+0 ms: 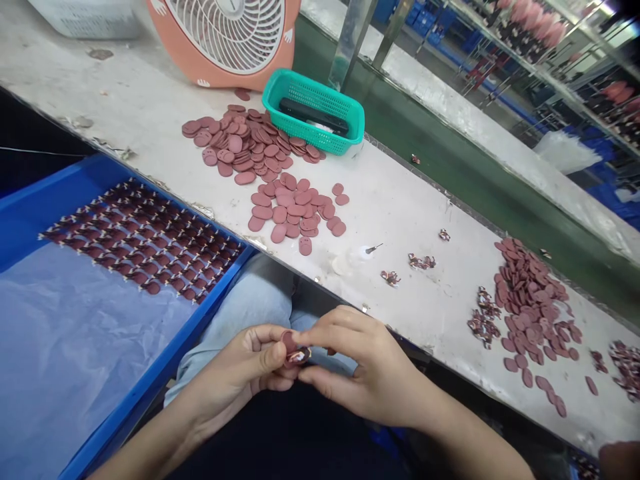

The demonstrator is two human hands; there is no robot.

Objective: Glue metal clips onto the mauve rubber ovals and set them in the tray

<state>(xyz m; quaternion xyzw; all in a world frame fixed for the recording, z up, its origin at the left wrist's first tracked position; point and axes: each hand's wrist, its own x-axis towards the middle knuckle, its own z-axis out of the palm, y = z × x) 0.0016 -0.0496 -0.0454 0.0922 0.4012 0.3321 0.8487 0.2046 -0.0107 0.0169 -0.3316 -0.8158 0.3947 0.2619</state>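
Both hands meet over my lap, below the table's near edge. My left hand (247, 370) is closed, its thumb and fingers pinching a small maroon oval piece (289, 341). My right hand (357, 363) is closed too, its fingertips pressed against a small dark bit with white marks (300, 357) at the same piece. A heap of maroon oval pieces (260, 143) and a smaller spread of them (295, 210) lie on the white table (400, 207) ahead.
A blue tray (30, 207) at my left holds rows of finished dark pieces (145, 237) on clear film. A teal basket (315, 110) and an orange fan (225, 37) stand at the back. Another pile of maroon pieces (533, 303) lies right, with small dark bits (483, 320) beside it.
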